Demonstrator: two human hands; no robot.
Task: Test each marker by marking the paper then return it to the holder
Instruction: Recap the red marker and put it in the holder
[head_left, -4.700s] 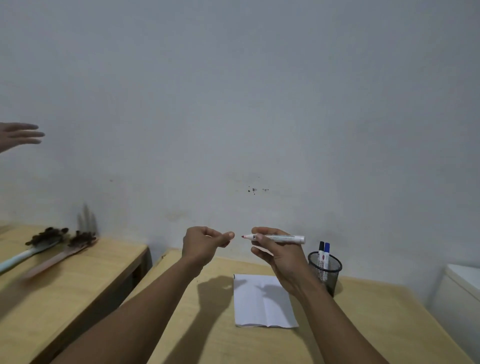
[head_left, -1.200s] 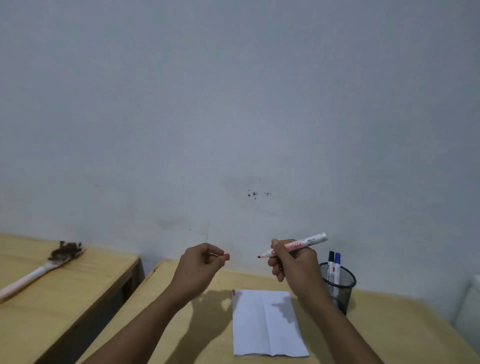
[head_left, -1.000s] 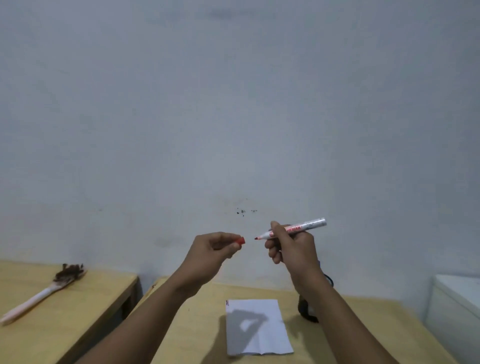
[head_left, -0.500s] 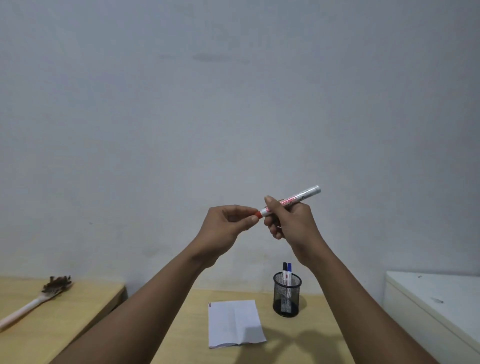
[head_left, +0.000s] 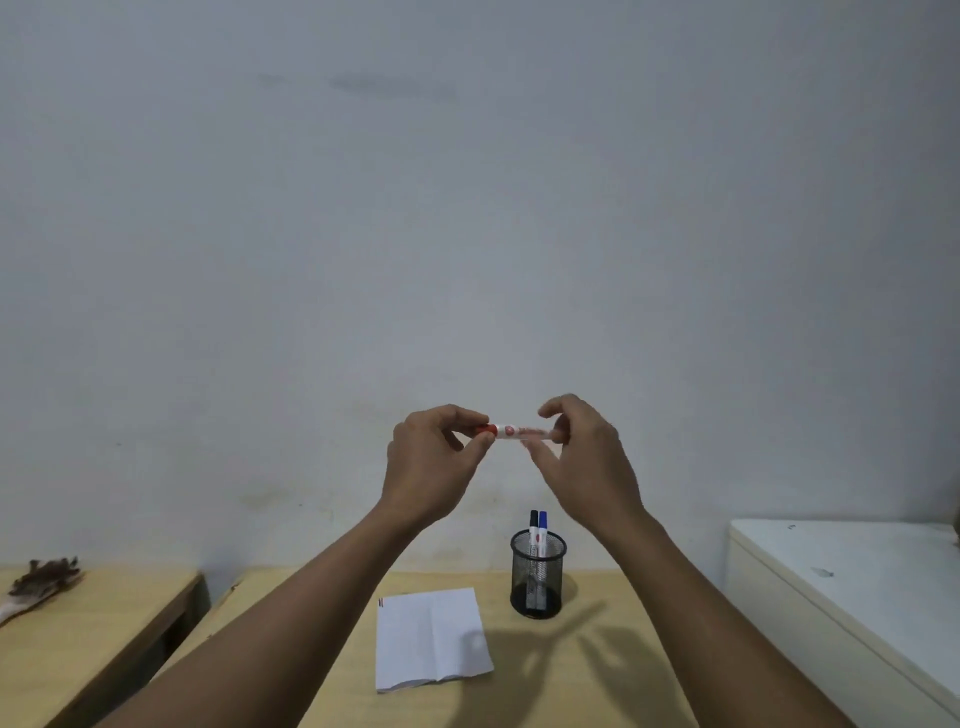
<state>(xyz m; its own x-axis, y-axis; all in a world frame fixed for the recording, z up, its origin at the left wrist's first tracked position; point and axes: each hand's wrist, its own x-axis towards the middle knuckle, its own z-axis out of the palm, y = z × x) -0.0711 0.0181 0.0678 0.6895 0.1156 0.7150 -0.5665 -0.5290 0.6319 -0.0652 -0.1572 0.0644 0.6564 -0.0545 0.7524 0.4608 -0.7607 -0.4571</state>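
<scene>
Marker: I hold the red marker (head_left: 518, 431) level at chest height, well above the desk (head_left: 597, 675), so both hands can work its ends.
Left hand: my left hand (head_left: 434, 467) pinches the red cap (head_left: 487, 429), seemingly to seat it.
Right hand: my right hand (head_left: 587, 457) curls loosely round the barrel's far end (how firmly, I cannot tell).
Holder: the mesh pen holder (head_left: 537, 579) keeps a black marker (head_left: 533, 522) and a blue marker (head_left: 543, 522) upright, just right of the paper (head_left: 431, 639).
Paper: a small mark shows at its top left corner; I judge this marker tested and due back.
</scene>
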